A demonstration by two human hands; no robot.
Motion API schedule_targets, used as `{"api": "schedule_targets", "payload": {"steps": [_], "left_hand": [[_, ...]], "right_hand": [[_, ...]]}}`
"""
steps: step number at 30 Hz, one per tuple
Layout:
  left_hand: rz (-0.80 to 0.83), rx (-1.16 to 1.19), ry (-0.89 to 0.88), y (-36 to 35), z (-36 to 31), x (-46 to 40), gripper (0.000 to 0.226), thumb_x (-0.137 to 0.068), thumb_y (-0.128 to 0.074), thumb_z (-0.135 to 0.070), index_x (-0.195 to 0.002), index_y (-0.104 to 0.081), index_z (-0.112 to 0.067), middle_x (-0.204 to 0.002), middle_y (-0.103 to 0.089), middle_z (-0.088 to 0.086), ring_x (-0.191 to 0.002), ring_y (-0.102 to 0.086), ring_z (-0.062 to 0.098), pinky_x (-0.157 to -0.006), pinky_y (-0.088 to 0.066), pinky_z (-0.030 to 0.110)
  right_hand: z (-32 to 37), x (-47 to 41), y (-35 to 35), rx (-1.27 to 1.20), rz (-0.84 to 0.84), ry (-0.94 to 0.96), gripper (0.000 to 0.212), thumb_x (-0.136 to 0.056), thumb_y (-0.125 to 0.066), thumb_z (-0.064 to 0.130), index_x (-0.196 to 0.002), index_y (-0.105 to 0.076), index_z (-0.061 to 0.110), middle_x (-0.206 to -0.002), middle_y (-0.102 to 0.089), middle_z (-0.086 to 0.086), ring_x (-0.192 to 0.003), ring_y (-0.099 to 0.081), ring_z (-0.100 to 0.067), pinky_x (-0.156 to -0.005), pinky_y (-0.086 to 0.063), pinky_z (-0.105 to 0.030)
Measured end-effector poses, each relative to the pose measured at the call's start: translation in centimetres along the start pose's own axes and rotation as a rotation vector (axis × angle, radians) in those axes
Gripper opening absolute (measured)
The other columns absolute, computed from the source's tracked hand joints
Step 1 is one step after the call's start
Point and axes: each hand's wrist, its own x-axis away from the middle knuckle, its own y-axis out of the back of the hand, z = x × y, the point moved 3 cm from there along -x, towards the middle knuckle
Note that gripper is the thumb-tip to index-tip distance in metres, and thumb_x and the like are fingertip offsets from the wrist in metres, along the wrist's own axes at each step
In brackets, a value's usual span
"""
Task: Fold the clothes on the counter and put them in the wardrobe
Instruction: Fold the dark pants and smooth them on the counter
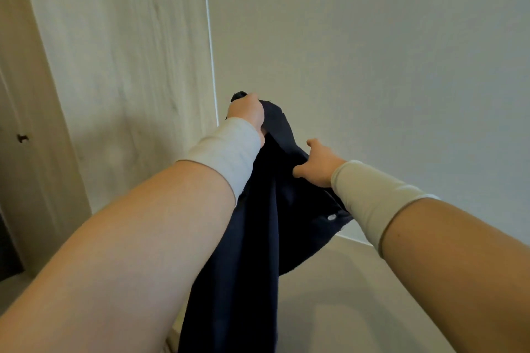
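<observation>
Lower end of the dark navy garment point(258, 238) cut off by the bottom edge; kind of clothing hard to tell, though showed one metal snap. Fingertips of both hands buried in cloth. Left hand point(248, 110) raised highest, fist clenched round the top of the fabric. Right hand point(315, 163) lower, pinched a fold at the side. Hung between both outstretched forearms, above the pale worktop point(358, 295).

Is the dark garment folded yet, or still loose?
Still loose: the dark garment hangs bunched and draped between the left hand and right hand, which both grip it above the counter.
</observation>
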Motion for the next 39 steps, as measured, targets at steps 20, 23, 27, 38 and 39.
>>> {"api": "schedule_targets", "payload": {"steps": [20, 23, 27, 38, 39], "left_hand": [[0.412, -0.854, -0.213, 5.6, 0.3, -3.4, 0.032, -0.086, -0.045, -0.001, -0.106, -0.061, -0.02, -0.108, -0.061, 0.0, -0.094, -0.053, 0.017, -0.082, -0.049, 0.032], [0.627, -0.891, -0.138, 5.3, 1.7, -2.5, 0.044, -0.077, -0.051, -0.003, -0.111, -0.061, -0.029, -0.111, -0.06, -0.008, -0.102, -0.052, 0.018, -0.083, -0.044, 0.032], [0.808, -0.934, 0.009, 5.3, 3.3, -2.2, 0.053, -0.057, -0.057, -0.019, -0.109, -0.066, -0.027, -0.112, -0.065, -0.005, -0.12, -0.046, 0.017, -0.096, -0.038, 0.043], [0.515, -0.983, -0.237, 5.1, 2.7, -4.2, 0.027, -0.095, -0.042, -0.011, -0.069, -0.051, -0.013, -0.087, -0.054, 0.011, -0.078, -0.051, 0.024, -0.083, -0.051, 0.036], [0.447, -0.913, -0.28, 5.0, 2.0, -4.5, 0.025, -0.095, -0.042, -0.012, -0.072, -0.051, -0.013, -0.09, -0.053, 0.012, -0.081, -0.049, 0.023, -0.085, -0.05, 0.04]], "right_hand": [[5.5, -1.8, -0.2, -0.51, -0.038, 0.126, 0.031, -0.07, -0.078, 0.041, -0.073, -0.065, 0.013, -0.068, -0.053, -0.008, -0.065, -0.051, -0.022, -0.064, -0.043, -0.034], [6.2, -2.0, -0.5, -0.5, 0.021, 0.147, 0.029, -0.077, -0.077, 0.028, -0.061, -0.054, 0.017, -0.06, -0.047, -0.002, -0.061, -0.045, -0.019, -0.058, -0.037, -0.03], [6.1, -2.0, 0.6, -0.473, 0.02, 0.138, 0.029, -0.073, -0.079, 0.03, -0.063, -0.054, 0.017, -0.062, -0.048, -0.005, -0.062, -0.046, -0.022, -0.06, -0.04, -0.032], [2.2, -1.8, 2.4, -0.369, -0.075, 0.034, 0.037, -0.069, -0.082, 0.043, -0.059, -0.055, 0.021, -0.06, -0.053, -0.001, -0.064, -0.051, -0.02, -0.062, -0.043, -0.033], [1.9, -1.6, 2.4, -0.303, -0.065, 0.02, 0.036, -0.07, -0.081, 0.044, -0.059, -0.056, 0.02, -0.059, -0.055, 0.001, -0.061, -0.053, -0.018, -0.06, -0.045, -0.03]]}}
